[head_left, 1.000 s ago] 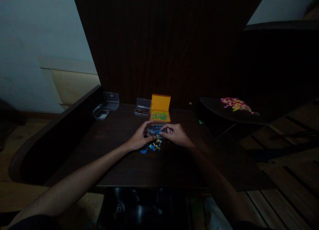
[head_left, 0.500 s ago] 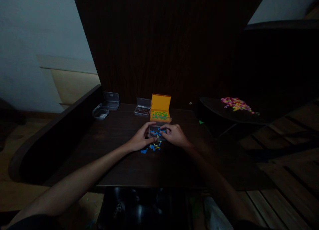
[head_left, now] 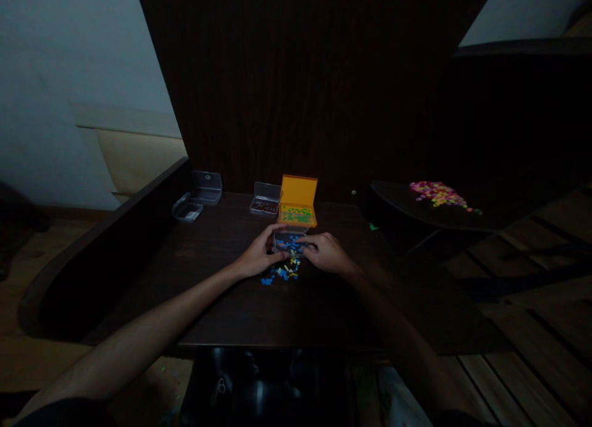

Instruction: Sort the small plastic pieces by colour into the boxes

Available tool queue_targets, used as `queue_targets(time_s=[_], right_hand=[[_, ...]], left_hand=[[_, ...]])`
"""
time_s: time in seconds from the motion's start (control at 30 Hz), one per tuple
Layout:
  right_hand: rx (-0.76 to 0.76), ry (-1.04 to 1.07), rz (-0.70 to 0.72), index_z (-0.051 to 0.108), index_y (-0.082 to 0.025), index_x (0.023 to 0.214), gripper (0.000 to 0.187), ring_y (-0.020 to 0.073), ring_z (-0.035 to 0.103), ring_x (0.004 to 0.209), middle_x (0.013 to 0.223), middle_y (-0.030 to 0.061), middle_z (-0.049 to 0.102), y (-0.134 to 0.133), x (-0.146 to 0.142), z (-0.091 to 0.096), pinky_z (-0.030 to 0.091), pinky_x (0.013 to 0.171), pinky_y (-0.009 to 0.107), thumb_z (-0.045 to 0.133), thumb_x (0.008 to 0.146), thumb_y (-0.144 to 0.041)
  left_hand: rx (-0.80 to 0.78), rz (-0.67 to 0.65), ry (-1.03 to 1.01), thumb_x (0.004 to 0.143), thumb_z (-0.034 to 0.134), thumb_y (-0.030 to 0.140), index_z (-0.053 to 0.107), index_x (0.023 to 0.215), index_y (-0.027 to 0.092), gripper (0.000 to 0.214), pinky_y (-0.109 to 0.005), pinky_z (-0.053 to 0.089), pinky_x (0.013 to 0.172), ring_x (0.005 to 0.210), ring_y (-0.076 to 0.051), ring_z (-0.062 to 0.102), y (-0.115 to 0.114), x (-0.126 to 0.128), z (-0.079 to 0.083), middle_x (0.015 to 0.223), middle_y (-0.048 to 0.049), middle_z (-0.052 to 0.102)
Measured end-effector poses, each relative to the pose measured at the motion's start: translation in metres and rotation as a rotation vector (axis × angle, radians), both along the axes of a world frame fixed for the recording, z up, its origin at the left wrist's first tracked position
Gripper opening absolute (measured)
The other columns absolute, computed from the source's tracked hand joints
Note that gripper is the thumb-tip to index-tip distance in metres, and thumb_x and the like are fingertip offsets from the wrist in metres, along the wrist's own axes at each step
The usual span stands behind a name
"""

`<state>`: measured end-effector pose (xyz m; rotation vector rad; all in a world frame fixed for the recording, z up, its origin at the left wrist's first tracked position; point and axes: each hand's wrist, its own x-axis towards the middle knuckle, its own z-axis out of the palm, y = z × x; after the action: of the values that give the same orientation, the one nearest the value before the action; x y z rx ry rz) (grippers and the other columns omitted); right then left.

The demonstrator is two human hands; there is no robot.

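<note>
- Compared with half a second ago, the transparent box [head_left: 283, 236] is shifted slightly leftward, and the index finger of the right hand [head_left: 328, 252] is stretched out straighter over it.
- At far left on the tabletop [head_left: 222, 316], two lidded cases [head_left: 206, 194] are left open, well apart from the hands.
- By the left hand [head_left: 256, 254], partly closed, the left end of the transparent box is clasped, with the thumb laid along the near side and the fingers curled toward the far side.
- Beyond that hand, an open case of dark pieces [head_left: 264, 207] is placed beside the yellow case [head_left: 298, 190].
- Loose blue and yellow pieces [head_left: 282, 272] are scattered just below the near side of the transparent box.
- Between the hands, the transparent box is held with its long axis running left to right; blue pieces are contained in it.
- Its right end is overlapped by the right hand, half curled; whether a piece is pinched cannot be told.
- At far right, a bead pile [head_left: 439, 194] is heaped on a separate dark surface.
</note>
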<state>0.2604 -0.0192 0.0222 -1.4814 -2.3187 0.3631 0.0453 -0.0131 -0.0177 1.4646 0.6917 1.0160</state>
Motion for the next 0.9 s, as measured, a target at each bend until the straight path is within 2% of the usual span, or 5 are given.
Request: queue_targets(time_s=[0.13, 0.27, 0.37, 0.6, 0.9], right_hand=[[0.025, 0.121, 0.003, 0.075, -0.018, 0.091, 0.025, 0.0111, 0.047, 0.054, 0.059, -0.0007, 0.060, 0.001, 0.006, 0.002, 0.034, 0.057, 0.022, 0.053, 0.080, -0.022], [-0.036, 0.130, 0.165, 0.072, -0.014, 0.078, 0.016, 0.0073, 0.035, 0.045, 0.048, -0.0059, 0.044, -0.001, 0.010, 0.005, 0.030, 0.053, 0.021, 0.059, 0.076, -0.022], [-0.087, 0.046, 0.251, 0.073, -0.015, 0.082, 0.015, 0.0070, 0.039, 0.048, 0.053, -0.0053, 0.047, -0.003, 0.009, 0.005, 0.029, 0.053, 0.020, 0.061, 0.075, -0.020], [-0.123, -0.076, 0.222, 0.075, -0.019, 0.090, 0.018, 0.0092, 0.048, 0.055, 0.065, -0.0002, 0.062, -0.002, 0.002, 0.001, 0.030, 0.057, 0.021, 0.059, 0.084, -0.025], [-0.195, -0.091, 0.214, 0.074, -0.017, 0.087, 0.017, 0.0084, 0.045, 0.054, 0.063, -0.0010, 0.060, -0.002, -0.001, 0.002, 0.030, 0.057, 0.020, 0.060, 0.082, -0.024]], left_hand=[[0.012, 0.022, 0.014, 0.069, 0.076, 0.021, 0.045, 0.129, 0.021, 0.068, -0.041, 0.050, 0.093, 0.101, -0.021, 0.062, 0.002, 0.000, 0.001, 0.128, -0.0109, 0.054], [0.021, 0.076, 0.048, 0.069, 0.076, 0.021, 0.044, 0.128, 0.020, 0.067, -0.043, 0.049, 0.095, 0.103, -0.022, 0.061, 0.011, -0.005, 0.001, 0.127, -0.0108, 0.055], [0.017, 0.134, 0.055, 0.068, 0.076, 0.023, 0.045, 0.127, 0.020, 0.066, -0.043, 0.050, 0.095, 0.102, -0.021, 0.062, 0.018, -0.011, 0.000, 0.127, -0.0099, 0.055], [0.026, 0.147, 0.031, 0.068, 0.076, 0.023, 0.047, 0.127, 0.021, 0.066, -0.041, 0.051, 0.093, 0.096, -0.018, 0.063, 0.020, -0.012, 0.000, 0.125, -0.0091, 0.056], [0.014, 0.147, 0.063, 0.067, 0.076, 0.020, 0.046, 0.128, 0.021, 0.068, -0.044, 0.051, 0.094, 0.096, -0.020, 0.063, 0.016, -0.010, 0.000, 0.126, -0.0100, 0.056]])
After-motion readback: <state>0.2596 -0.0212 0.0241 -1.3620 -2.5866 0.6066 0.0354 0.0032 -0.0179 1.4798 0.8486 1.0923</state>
